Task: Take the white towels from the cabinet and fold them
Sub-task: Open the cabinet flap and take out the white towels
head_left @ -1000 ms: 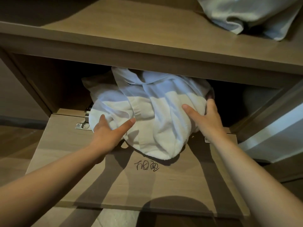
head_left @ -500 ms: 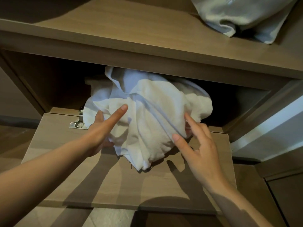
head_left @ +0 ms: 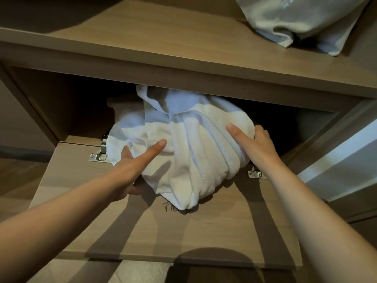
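Observation:
A crumpled bundle of white towels point(head_left: 195, 152) bulges out of the low cabinet compartment and sags onto the folded-down wooden door point(head_left: 204, 231). My left hand point(head_left: 132, 166) holds the bundle's lower left, thumb lying on top and fingers tucked beneath the cloth. My right hand point(head_left: 253, 146) grips the bundle's right side, thumb on the front and fingers curled round the back. The rear of the towels is hidden in the dark compartment.
A wooden shelf point(head_left: 183, 68) runs right above the compartment and bears a pale grey cloth bag point(head_left: 302, 19) at its right end. Metal hinges point(head_left: 100, 155) point(head_left: 256, 173) sit at the door's back corners. A light panel stands at the right.
My right hand has gone from the bundle's lower front up to its right side and closed round it. My left hand has stayed at the lower left.

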Demonstrator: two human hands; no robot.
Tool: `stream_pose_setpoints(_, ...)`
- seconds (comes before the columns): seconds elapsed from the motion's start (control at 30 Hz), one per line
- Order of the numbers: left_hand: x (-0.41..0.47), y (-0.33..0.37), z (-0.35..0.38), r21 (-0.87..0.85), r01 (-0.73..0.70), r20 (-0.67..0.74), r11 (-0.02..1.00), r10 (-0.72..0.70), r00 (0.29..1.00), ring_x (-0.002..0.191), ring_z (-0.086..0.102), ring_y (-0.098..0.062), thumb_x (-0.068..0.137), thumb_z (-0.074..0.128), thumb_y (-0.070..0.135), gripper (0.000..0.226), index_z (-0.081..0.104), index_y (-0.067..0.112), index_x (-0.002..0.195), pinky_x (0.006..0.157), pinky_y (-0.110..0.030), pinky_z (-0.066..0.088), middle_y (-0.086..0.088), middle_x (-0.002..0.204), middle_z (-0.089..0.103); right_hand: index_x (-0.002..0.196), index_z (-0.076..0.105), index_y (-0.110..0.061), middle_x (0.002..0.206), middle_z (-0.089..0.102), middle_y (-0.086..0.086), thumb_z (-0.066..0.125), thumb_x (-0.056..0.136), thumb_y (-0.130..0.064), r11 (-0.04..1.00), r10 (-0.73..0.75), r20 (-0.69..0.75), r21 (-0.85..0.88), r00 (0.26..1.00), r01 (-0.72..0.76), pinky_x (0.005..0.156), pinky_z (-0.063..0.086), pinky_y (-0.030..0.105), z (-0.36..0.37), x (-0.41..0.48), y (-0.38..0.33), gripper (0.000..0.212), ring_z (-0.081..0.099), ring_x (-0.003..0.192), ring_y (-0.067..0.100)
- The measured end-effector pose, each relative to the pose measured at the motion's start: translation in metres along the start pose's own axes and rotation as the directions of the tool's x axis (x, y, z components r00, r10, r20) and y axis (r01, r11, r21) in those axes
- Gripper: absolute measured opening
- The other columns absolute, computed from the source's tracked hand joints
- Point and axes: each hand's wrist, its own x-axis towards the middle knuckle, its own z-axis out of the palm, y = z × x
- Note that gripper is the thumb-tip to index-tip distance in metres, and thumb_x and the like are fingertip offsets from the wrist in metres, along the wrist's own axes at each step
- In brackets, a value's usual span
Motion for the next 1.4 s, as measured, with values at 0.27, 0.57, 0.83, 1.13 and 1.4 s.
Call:
stream_pose_setpoints(0.27,-0.001,0.001,0.002,-0.076,-0.071,0.064,0.995,0.076,0.995,0.139,0.032,-0.03,0.027,0.075,0.085,0.154,-0.003,0.04,0.152,0.094,-0.06,0.045,0.014,0.158,0.016,0.137,0.048,-0.023,0.127,0.053,0.003,0.03,0.063,-0.098,0.984,-0.1,-0.016,-0.153,0.995,0.096,0.092,0.047,0.041,0.018,-0.034,0.016,0.108,0.053,0.114,0.024)
stream_pose_setpoints(0.57,-0.012,-0.007,-0.001,0.125,-0.212,0.031,0.969,0.21,0.977,0.125,0.041,-0.023,0.028,0.069,0.087,0.14,0.014,0.04,0.148,0.098,-0.049,0.04,0.012,0.138,0.032,0.111,0.061,-0.029,0.1,0.07,-0.013,0.051,0.07,-0.085,0.972,0.074,0.207,0.204,0.976,-0.117,0.055,0.05,0.011,0.035,-0.111,0.039,0.07,0.068,0.087,0.004)
stream_pose_setpoints(0.83,-0.004,-0.014,-0.007,0.149,-0.124,0.049,0.981,0.118,0.992,0.135,0.037,-0.036,0.025,0.069,0.09,0.151,0.0,0.043,0.15,0.098,-0.062,0.043,0.005,0.159,0.018,0.154,0.006,-0.037,0.159,0.024,-0.005,0.055,0.042,-0.095,0.991,0.079,0.086,0.104,0.993,-0.088,0.111,0.035,0.052,0.011,-0.082,0.013,0.135,0.03,0.144,0.028)
stream_pose_setpoints(1.13,0.001,-0.012,-0.013,0.088,-0.039,0.088,0.995,0.031,0.996,0.139,0.033,-0.037,0.02,0.071,0.088,0.163,-0.022,0.044,0.146,0.104,-0.067,0.033,0.005,0.163,0.006,0.157,-0.003,-0.02,0.165,0.008,0.003,0.052,0.059,-0.09,0.997,0.038,0.058,-0.076,0.998,-0.034,0.118,0.022,0.051,0.036,-0.05,-0.015,0.132,0.013,0.15,0.029)
stream_pose_setpoints(1.4,0.0,-0.001,-0.002,0.14,-0.088,0.16,0.986,0.065,0.985,0.14,0.029,-0.036,0.021,0.069,0.091,0.154,0.003,0.042,0.151,0.102,-0.068,0.032,0.007,0.159,0.02,0.155,0.009,-0.038,0.16,0.028,-0.005,0.063,0.041,-0.094,0.956,0.203,0.241,0.16,0.949,-0.245,0.115,0.031,0.048,0.035,-0.035,0.017,0.138,0.034,0.143,0.026)
